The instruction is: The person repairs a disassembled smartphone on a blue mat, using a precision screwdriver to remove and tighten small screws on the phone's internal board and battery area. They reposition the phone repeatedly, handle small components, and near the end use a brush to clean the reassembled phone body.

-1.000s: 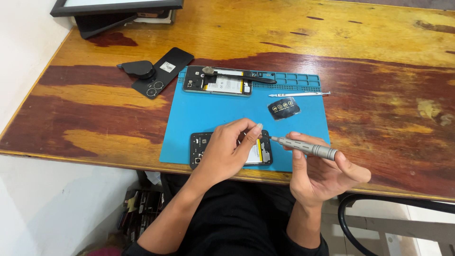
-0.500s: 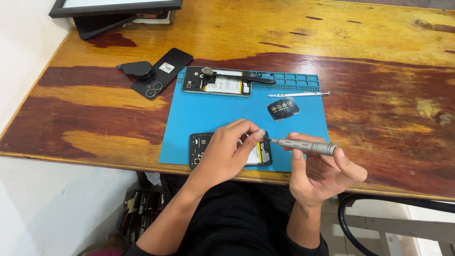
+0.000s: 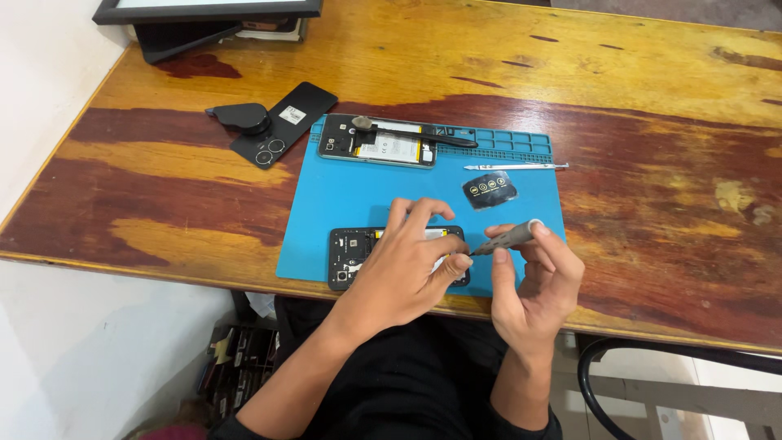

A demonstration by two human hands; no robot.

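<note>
An opened black phone (image 3: 352, 253) lies at the near edge of a blue work mat (image 3: 366, 191). My left hand (image 3: 407, 265) rests on top of this phone, fingers curled over its right half and hiding most of it. My right hand (image 3: 533, 281) grips a grey screwdriver (image 3: 507, 238) tilted down to the left, its tip at the phone's right end beside my left fingertips.
A second opened phone (image 3: 379, 147) with a black tool (image 3: 415, 134) across it lies at the mat's far edge. A small black oval part (image 3: 489, 190) and a thin white tool (image 3: 515, 167) lie on the mat. A black back cover (image 3: 281, 122) and round pad (image 3: 243, 116) lie on the wooden table.
My right hand has tipped the screwdriver from nearly level to pointing down at the phone's right end. My left hand stays on the phone.
</note>
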